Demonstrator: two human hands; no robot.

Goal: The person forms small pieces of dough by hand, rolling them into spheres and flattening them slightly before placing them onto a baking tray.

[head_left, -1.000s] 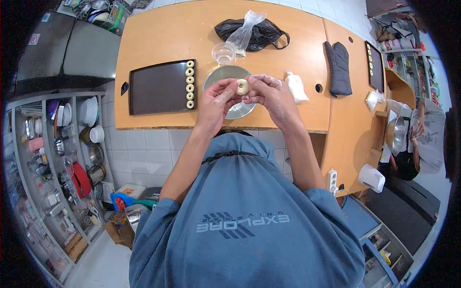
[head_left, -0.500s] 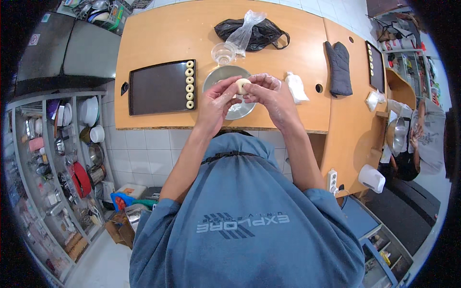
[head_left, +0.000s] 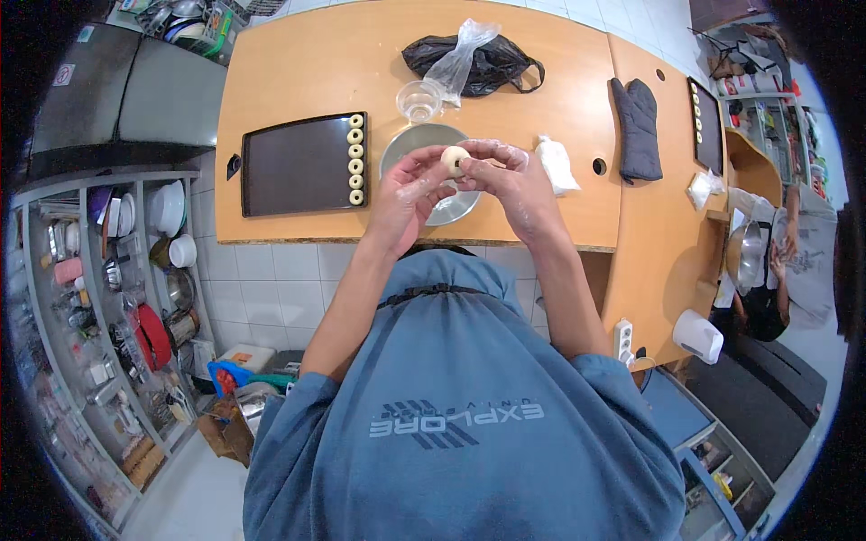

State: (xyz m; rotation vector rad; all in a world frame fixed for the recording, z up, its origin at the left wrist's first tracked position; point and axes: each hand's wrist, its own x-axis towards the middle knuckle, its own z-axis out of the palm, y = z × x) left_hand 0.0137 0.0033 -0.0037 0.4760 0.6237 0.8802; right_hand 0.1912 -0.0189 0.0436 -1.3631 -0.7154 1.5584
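Observation:
Between my two floury hands is a small pale dough ring (head_left: 456,160) with a hole in its middle. My left hand (head_left: 410,189) grips its left side, while my right hand (head_left: 512,185) pinches its right side, thumb near the hole. Both hands hover above a metal mixing bowl (head_left: 411,138), whose contents they mostly cover. Left of the bowl lies a dark baking tray (head_left: 298,171). Along its right edge runs a single column of several dough rings (head_left: 356,158).
Behind the bowl stand a clear plastic cup (head_left: 419,101) and a black plastic bag (head_left: 505,65). To the right are a bag of white powder (head_left: 557,165), a dark oven mitt (head_left: 638,131) and a second tray (head_left: 706,122). Another person (head_left: 789,252) holds a metal bowl (head_left: 747,255) at far right.
The dough ring has turned slightly between my fingers, and my right thumb has shifted near its hole. My arms stay almost in place.

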